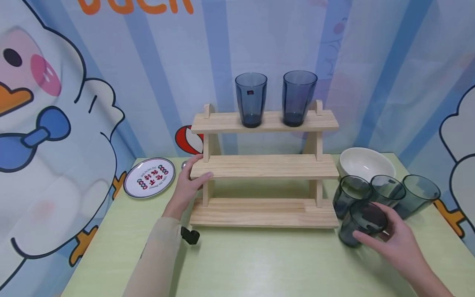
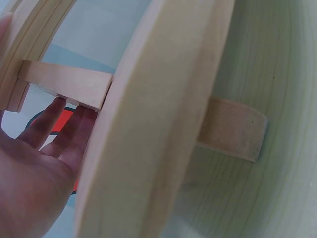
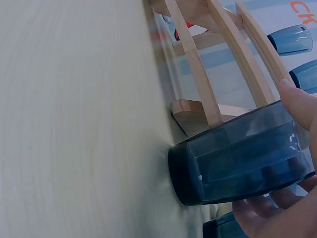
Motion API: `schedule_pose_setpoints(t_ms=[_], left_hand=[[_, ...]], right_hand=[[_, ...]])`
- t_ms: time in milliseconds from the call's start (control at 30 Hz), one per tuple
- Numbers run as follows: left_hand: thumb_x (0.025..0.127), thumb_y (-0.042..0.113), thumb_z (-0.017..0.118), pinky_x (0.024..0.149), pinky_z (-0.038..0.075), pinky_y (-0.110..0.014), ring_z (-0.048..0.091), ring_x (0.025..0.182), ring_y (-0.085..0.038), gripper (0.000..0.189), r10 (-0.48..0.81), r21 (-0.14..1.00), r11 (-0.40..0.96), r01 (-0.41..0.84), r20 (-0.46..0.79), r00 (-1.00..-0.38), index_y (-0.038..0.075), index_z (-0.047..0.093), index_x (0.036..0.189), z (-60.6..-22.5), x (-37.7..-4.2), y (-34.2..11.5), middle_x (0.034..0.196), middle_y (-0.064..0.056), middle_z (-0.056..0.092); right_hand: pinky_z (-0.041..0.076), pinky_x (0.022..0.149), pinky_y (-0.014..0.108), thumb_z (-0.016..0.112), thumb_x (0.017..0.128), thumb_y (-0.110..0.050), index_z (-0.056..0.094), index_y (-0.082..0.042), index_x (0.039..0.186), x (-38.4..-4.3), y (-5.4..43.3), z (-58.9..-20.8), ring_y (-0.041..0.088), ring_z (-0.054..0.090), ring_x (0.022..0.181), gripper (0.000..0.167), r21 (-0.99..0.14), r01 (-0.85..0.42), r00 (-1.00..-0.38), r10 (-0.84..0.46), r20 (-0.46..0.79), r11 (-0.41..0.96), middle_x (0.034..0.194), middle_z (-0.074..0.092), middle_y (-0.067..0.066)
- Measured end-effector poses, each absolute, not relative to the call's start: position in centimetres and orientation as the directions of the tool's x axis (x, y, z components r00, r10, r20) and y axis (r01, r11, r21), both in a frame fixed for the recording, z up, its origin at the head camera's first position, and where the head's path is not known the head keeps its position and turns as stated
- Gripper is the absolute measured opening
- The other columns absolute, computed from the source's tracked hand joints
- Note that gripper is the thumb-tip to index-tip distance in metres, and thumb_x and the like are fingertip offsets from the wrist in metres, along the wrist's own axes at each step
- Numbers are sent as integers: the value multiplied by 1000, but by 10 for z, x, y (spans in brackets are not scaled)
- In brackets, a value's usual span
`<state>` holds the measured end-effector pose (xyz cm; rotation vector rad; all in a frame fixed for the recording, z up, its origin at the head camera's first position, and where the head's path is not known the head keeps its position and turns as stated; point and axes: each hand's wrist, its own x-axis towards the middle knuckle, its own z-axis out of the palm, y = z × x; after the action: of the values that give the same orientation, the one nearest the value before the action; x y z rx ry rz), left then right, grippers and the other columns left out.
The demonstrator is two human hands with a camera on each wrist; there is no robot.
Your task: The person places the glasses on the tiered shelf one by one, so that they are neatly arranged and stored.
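Note:
At the right of the head view my right hand (image 1: 398, 237) grips a blue-tinted drinking glass (image 1: 358, 227), thumb on the near side and fingers round the far side. In the right wrist view the base of this glass (image 3: 237, 158) is at or just above the tabletop; I cannot tell which. My left hand (image 1: 185, 187) holds the left end of the middle board of a three-tier wooden shelf (image 1: 263, 166), its thumb over the front. In the left wrist view its fingers (image 2: 74, 131) touch a wooden upright. Two blue glasses (image 1: 251, 101) (image 1: 298, 99) stand upright on the top board.
Three more tinted glasses (image 1: 417, 198) stand close together beyond my right hand. Behind them sits a white bowl (image 1: 365, 163). A white plate (image 1: 149, 178) with red lettering lies left of the shelf on the light table (image 1: 259, 264). A printed curtain (image 1: 159, 74) hangs behind.

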<state>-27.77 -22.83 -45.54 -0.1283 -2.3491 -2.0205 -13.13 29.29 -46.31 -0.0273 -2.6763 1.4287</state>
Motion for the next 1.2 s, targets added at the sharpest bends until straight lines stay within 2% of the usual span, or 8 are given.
schedule_pose_setpoints(t_ms=[233,600,800,867,1067,1200], left_hand=[[98,28,76,108,48,-62,50,134,-38,66,32,984,152,91,87,-996,33,44,156,-456,-278,-228,159,-7,39],[97,29,77,108,49,-60,50,133,-37,67,32,985,150,88,84,-996,34,45,155,-455,-279,-226,159,-7,39],[98,30,76,109,48,-60,49,134,-36,67,37,986,148,81,76,-996,33,44,156,-455,-278,-228,159,-7,38],[98,30,76,109,48,-60,49,134,-36,67,36,985,149,81,76,-996,34,43,156,-456,-278,-228,159,-7,38],[98,28,76,110,47,-60,48,134,-37,67,37,988,139,72,67,-997,32,43,156,-455,-278,-228,160,-7,37],[99,28,75,111,46,-61,47,136,-37,68,38,989,136,65,61,-997,32,42,157,-454,-277,-228,161,-7,36]], right_hand=[[54,81,11,88,88,-19,34,-4,155,-131,294,-468,-14,53,108,88,-858,-64,-993,53,106,509,144,50,21],[54,80,10,90,86,-26,34,-4,159,-128,294,-466,-13,49,105,95,-850,30,-995,99,26,526,151,47,27],[56,81,13,90,85,-22,36,-5,159,-124,291,-461,-15,52,105,94,-859,2,-996,83,46,512,149,49,24],[57,81,14,90,85,-20,37,-6,159,-122,289,-457,-16,54,106,92,-859,-18,-995,73,64,512,146,53,19],[59,79,18,89,86,-15,41,-11,159,-116,284,-441,-12,57,110,87,-858,-92,-991,40,129,505,134,56,-13],[59,79,19,88,87,-12,42,-12,159,-115,278,-428,-10,57,112,85,-865,-122,-988,27,154,487,136,53,-16]])
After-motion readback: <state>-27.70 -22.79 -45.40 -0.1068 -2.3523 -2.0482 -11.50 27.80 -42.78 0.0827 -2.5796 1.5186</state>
